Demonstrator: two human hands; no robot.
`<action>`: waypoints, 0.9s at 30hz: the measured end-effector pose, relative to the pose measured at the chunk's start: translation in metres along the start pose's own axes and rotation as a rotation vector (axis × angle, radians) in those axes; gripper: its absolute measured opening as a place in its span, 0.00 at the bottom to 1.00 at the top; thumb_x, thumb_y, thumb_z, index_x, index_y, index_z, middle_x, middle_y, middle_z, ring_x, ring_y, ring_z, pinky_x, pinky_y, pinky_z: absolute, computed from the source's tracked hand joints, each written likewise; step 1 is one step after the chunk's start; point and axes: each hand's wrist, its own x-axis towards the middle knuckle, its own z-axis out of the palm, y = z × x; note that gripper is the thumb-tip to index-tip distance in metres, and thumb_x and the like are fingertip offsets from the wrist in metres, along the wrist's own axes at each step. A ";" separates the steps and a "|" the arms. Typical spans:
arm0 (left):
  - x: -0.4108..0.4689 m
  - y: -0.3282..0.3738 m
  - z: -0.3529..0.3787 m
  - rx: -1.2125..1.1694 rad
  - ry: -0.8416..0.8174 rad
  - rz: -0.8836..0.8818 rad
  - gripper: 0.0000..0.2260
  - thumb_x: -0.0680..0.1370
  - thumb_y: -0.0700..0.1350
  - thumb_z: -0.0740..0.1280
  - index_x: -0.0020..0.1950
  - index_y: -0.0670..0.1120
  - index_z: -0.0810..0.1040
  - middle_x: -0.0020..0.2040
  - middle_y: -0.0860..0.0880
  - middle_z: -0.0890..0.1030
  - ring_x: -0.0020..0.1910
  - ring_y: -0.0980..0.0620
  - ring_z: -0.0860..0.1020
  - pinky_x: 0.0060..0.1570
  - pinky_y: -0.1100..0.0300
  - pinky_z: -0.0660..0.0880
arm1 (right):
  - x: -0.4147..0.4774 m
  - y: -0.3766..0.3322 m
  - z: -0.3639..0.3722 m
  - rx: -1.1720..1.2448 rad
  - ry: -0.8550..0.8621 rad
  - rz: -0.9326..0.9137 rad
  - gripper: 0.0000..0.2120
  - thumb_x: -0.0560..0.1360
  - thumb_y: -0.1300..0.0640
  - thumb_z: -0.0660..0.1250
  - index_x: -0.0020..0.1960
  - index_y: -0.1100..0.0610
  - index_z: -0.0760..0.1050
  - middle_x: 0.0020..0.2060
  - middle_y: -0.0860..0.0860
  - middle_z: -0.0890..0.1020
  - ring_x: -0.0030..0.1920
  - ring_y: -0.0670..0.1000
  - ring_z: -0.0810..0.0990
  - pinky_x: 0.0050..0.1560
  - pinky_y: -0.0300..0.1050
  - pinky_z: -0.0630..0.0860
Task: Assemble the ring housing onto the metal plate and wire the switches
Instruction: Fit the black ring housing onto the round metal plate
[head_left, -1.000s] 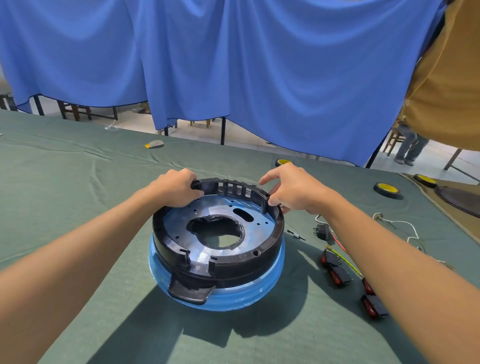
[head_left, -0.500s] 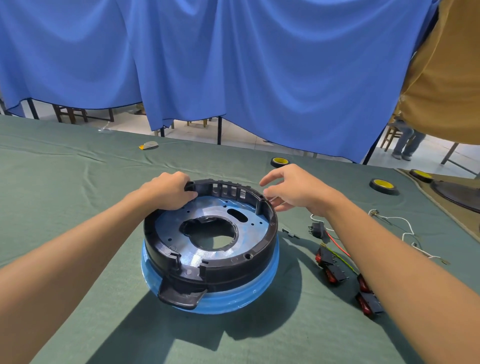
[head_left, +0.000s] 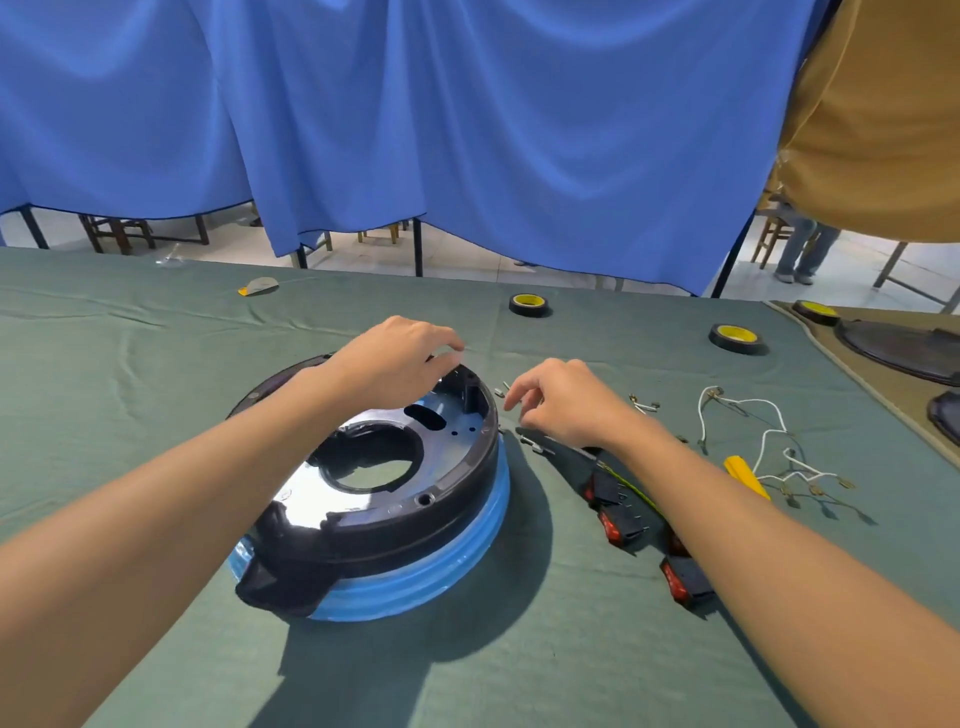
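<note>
Fingers of left hand curl over the far rim of the black ring housing, gripping it, while right hand hovers just right of it w/ fingers loosely bent, holding nothing, above small metal bits on the green worktop. Housing sits mid-frame on the shiny metal plate w/ blue film round the side, and the left forearm hides its left rim. Right of centre: red switches partly under the right forearm, white wires, yellow tool; tape rolls further up, blue curtain behind.
</note>
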 end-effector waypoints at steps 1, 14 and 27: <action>0.000 0.002 0.003 -0.026 -0.027 -0.010 0.17 0.84 0.54 0.56 0.65 0.50 0.78 0.61 0.48 0.81 0.61 0.44 0.76 0.58 0.53 0.71 | -0.001 0.002 -0.002 -0.017 -0.014 -0.011 0.12 0.73 0.65 0.68 0.52 0.52 0.83 0.42 0.49 0.83 0.44 0.48 0.79 0.45 0.40 0.74; -0.002 0.019 0.008 0.038 -0.126 -0.075 0.25 0.80 0.65 0.52 0.64 0.53 0.78 0.61 0.49 0.81 0.59 0.44 0.77 0.60 0.49 0.72 | -0.012 0.008 -0.007 -0.050 -0.155 -0.108 0.03 0.72 0.59 0.74 0.42 0.52 0.85 0.30 0.42 0.79 0.33 0.42 0.76 0.32 0.32 0.67; -0.005 -0.003 0.016 -0.065 -0.015 -0.136 0.22 0.78 0.30 0.54 0.68 0.42 0.74 0.63 0.40 0.78 0.60 0.39 0.74 0.59 0.45 0.74 | -0.015 -0.003 -0.009 -0.290 -0.163 -0.187 0.08 0.73 0.63 0.66 0.45 0.56 0.83 0.35 0.48 0.79 0.39 0.49 0.79 0.37 0.43 0.76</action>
